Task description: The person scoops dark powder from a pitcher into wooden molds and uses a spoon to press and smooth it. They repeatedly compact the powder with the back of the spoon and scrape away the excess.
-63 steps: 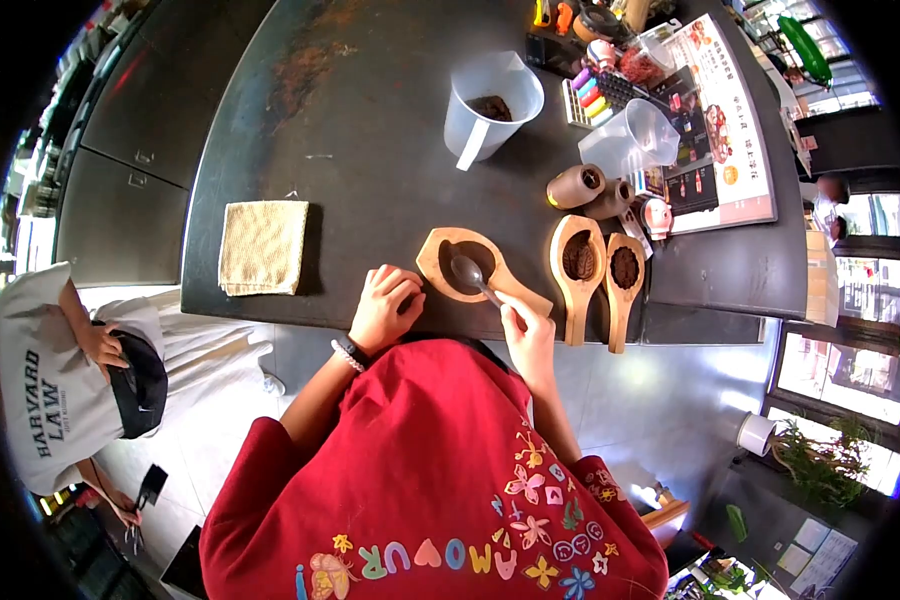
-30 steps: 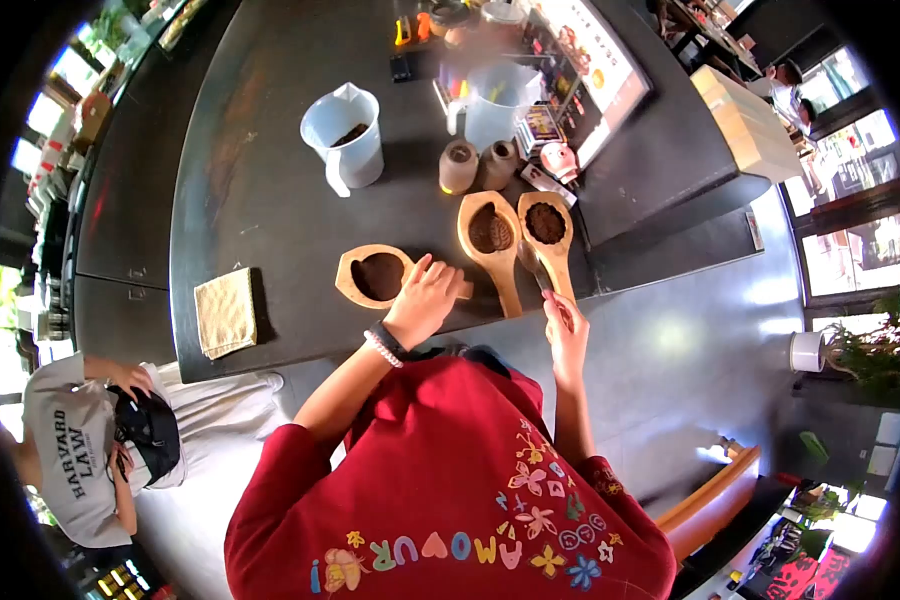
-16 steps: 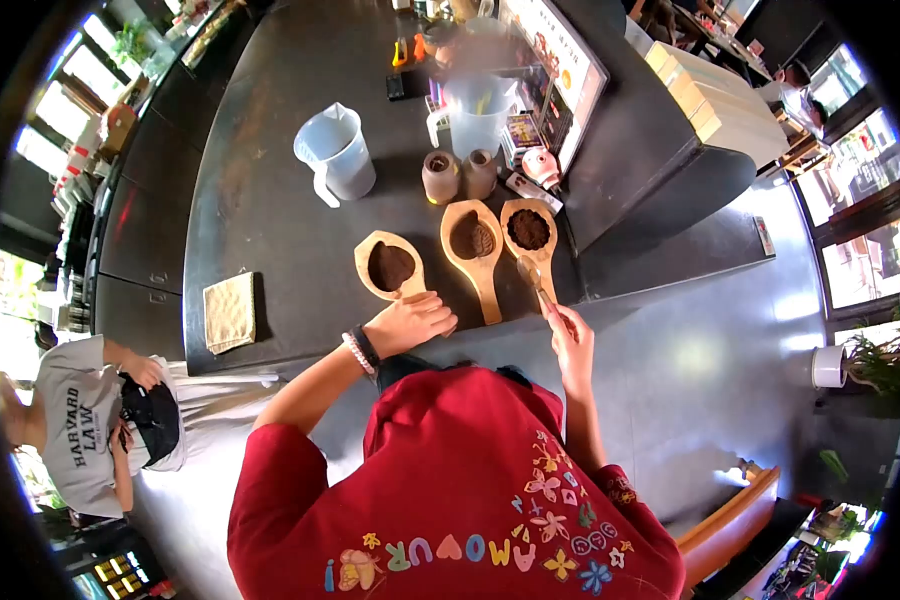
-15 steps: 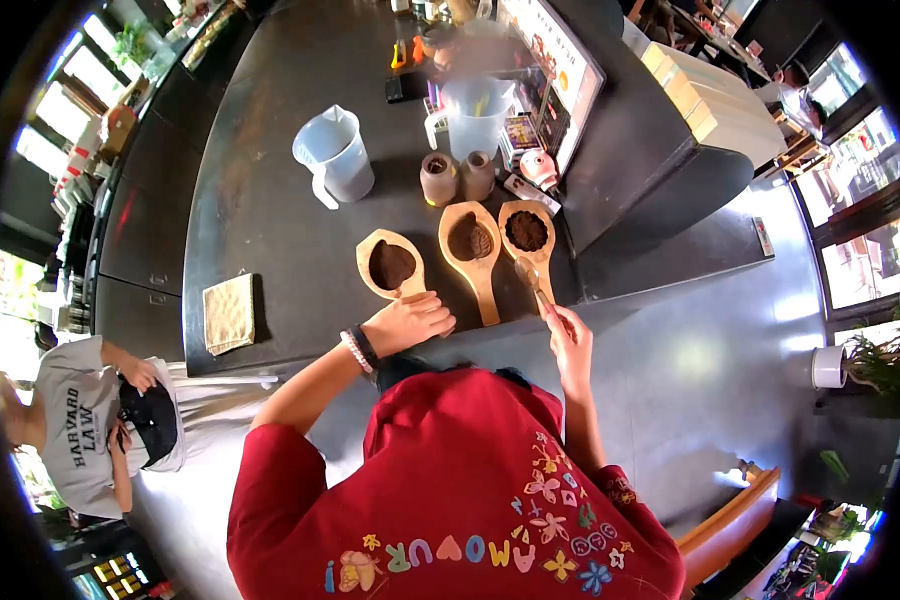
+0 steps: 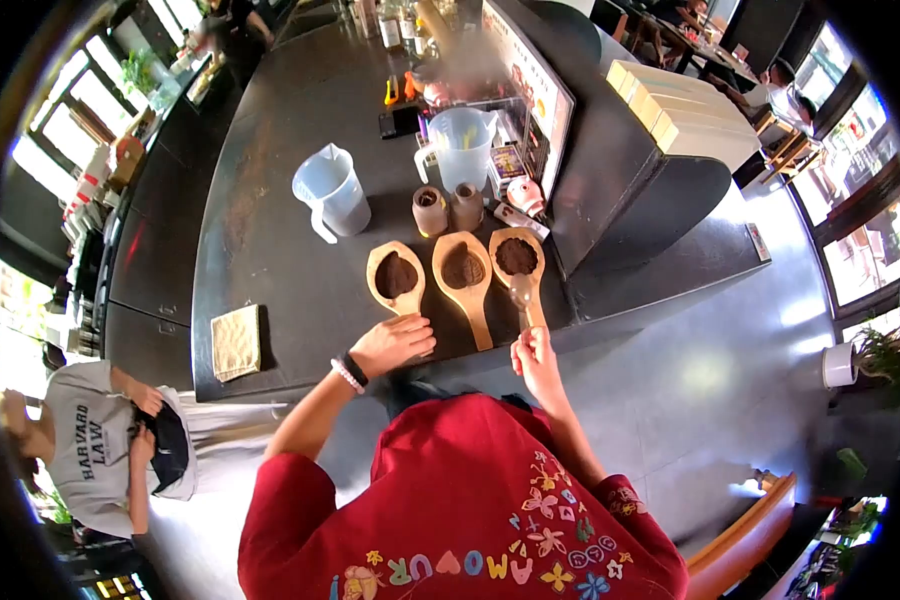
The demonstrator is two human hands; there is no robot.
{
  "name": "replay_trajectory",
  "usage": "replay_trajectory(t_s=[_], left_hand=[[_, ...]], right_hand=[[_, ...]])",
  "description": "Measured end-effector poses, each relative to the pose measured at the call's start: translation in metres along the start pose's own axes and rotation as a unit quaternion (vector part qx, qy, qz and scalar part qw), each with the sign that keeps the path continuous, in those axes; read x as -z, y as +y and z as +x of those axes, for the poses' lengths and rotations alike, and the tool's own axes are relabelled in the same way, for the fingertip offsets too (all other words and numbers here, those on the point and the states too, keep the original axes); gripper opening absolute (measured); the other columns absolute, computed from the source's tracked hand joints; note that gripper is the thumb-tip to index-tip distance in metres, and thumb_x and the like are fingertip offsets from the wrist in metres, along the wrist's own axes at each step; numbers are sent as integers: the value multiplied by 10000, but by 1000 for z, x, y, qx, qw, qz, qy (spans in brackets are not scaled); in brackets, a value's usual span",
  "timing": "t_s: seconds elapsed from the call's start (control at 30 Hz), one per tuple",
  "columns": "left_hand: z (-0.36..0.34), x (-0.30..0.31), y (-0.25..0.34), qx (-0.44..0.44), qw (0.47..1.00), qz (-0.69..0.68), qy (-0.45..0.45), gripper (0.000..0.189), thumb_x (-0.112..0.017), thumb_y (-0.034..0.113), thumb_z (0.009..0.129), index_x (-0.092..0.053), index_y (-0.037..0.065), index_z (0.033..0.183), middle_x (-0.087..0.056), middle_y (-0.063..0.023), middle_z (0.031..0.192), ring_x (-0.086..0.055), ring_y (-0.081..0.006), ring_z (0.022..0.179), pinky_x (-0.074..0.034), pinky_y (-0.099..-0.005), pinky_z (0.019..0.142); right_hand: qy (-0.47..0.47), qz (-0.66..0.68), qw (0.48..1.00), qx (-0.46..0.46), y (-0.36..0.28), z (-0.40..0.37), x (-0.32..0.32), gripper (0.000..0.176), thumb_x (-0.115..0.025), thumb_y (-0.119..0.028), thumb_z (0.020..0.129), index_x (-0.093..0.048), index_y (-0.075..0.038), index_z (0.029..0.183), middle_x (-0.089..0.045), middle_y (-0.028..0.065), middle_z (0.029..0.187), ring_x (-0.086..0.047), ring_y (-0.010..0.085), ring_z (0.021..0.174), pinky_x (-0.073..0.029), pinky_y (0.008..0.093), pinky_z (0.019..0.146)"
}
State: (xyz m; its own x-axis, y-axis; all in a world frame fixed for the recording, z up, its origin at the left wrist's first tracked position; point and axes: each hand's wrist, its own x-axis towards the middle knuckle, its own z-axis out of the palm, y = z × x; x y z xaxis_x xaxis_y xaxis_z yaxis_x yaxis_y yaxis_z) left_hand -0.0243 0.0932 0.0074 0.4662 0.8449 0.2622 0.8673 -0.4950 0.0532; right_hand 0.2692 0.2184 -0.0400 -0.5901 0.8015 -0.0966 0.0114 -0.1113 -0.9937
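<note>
Three wooden moulds with handles lie side by side near the counter's front edge. My left hand [image 5: 392, 345] is closed over the handle of the left mould [image 5: 381, 262], which has dark brown powder in its hollow. The middle mould [image 5: 479, 318] holds lighter brown powder, its handle pointing toward me. In the right mould [image 5: 535, 281] sits a dark, crumbly heap of powder [image 5: 516, 256]. My right hand [image 5: 538, 362] grips a small spoon [image 5: 520, 290], its bowl over the right mould's neck, just below the powder.
Behind the moulds stand two small brown jars [image 5: 430, 210] and two plastic measuring jugs [image 5: 332, 195]. A folded cloth [image 5: 236, 343] lies at the left. A standing sign [image 5: 545, 80] borders the counter's right side. Someone in a grey T-shirt [image 5: 92, 440] is at the left.
The view has shifted, so the counter sits lower in it. My right hand has moved slightly left with the spoon, which now points more directly away from me. My left hand stays on its mould.
</note>
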Motion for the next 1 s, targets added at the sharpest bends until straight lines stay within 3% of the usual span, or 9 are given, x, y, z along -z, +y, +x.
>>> replay_trajectory(t_s=[0.03,0.1,0.13,0.33,0.43,0.5,0.6,0.77,1.0], left_hand=[[-3,1,4,25,999,-15,14,235,-644,141,847,-679,98,1075,-683,-51,1179,-615,-253,1227,-521,-391,1046],[-7,-2,12,77,993,-72,50,202,-679,107,828,-684,72,1026,-684,-82,1180,-613,-296,1225,-513,-423,1037],[-12,-3,17,107,989,-88,57,190,-685,97,823,-685,65,1010,-683,-90,1183,-612,-308,1223,-512,-426,1035],[-21,-3,46,285,932,-116,192,160,-653,18,751,-688,54,902,-640,-131,1030,-598,-341,988,-502,-439,892],[-16,-15,53,477,857,-67,185,269,-742,199,841,-590,56,1011,-637,-159,965,-644,-381,854,-549,-445,713],[-6,-13,54,556,813,-114,130,535,-730,418,885,-485,40,1176,-691,-196,788,-693,-416,706,-560,-487,607],[1,-32,50,573,807,-59,131,598,-722,404,882,-426,39,1252,-708,-254,835,-696,-447,740,-561,-510,636],[3,-35,49,573,804,-63,144,512,-703,294,835,-436,50,1198,-693,-212,743,-684,-433,681,-544,-525,604],[20,-41,70,549,819,-83,146,511,-684,298,832,-431,42,1196,-695,-200,732,-679,-424,652,-541,-535,604]], right_hand=[[25,-97,994,39,27,9,-1,169,-558,-71,998,-421,-40,1092,-627,123,796,-636,230,642,-496,364,580],[56,-224,968,101,1,9,-17,219,-604,-103,970,-429,-25,1076,-640,154,826,-675,328,712,-519,425,635],[53,-236,969,51,-9,12,-23,302,-676,-196,943,-453,-34,1067,-664,162,852,-689,380,749,-533,457,655],[49,-447,888,95,-28,30,-42,498,-761,-452,864,-466,-98,1051,-696,132,812,-707,376,718,-558,497,605],[38,-514,848,123,-28,35,-48,572,-781,-459,827,-463,-92,1129,-722,154,808,-718,375,703,-569,490,586],[23,-548,827,122,-19,39,-50,573,-771,-438,830,-462,-86,1161,-723,165,794,-713,390,685,-568,499,582],[39,-540,826,159,-12,41,-51,524,-764,-334,813,-479,-94,1180,-685,165,691,-680,400,613,-547,503,550],[66,-448,849,271,-15,37,-46,431,-757,-277,810,-505,-108,1116,-633,115,600,-672,346,559,-527,445,493],[82,-379,881,271,-42,-3,-38,389,-750,-184,807,-494,-104,1089,-680,90,711,-700,313,611,-550,412,546]])
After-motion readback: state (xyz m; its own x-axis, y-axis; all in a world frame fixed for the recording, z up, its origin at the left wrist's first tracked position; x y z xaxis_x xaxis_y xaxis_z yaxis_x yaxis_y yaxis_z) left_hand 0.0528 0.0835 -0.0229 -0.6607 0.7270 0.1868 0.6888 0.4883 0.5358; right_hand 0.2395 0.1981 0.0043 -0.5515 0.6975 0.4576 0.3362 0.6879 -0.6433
